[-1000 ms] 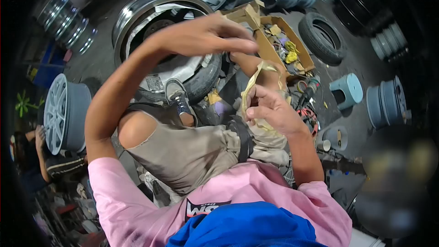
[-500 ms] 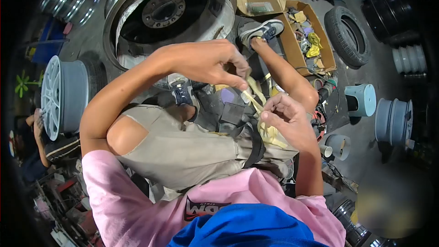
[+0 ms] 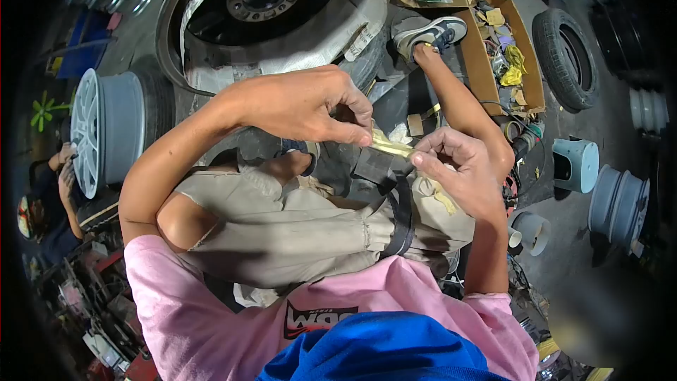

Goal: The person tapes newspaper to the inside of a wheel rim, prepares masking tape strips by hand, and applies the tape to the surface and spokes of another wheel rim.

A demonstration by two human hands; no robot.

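My left hand (image 3: 310, 107) pinches one end of a crumpled, pale yellow strip of masking tape (image 3: 392, 144) between thumb and forefinger. The other end is gripped by the fingertips of my right hand (image 3: 462, 169), so the strip spans the short gap between them. Yellow tape also dangles below the right palm, over the beige trousers (image 3: 296, 233). Beyond the left hand lies a large wheel rim (image 3: 168, 46), its inside lined with newspaper (image 3: 296, 62).
A cardboard box (image 3: 482, 74) of scraps stands ahead right, beside a tyre (image 3: 564, 56). Farther right are a light blue container (image 3: 577, 164) and grey rims (image 3: 618, 204). At left, another person's hands (image 3: 67, 176) touch a white spoked wheel (image 3: 86, 130).
The tape between my hands was longer and slanted downward; now it is bunched, shorter and nearly level. My right hand has risen slightly to the right. The view has shifted a little.
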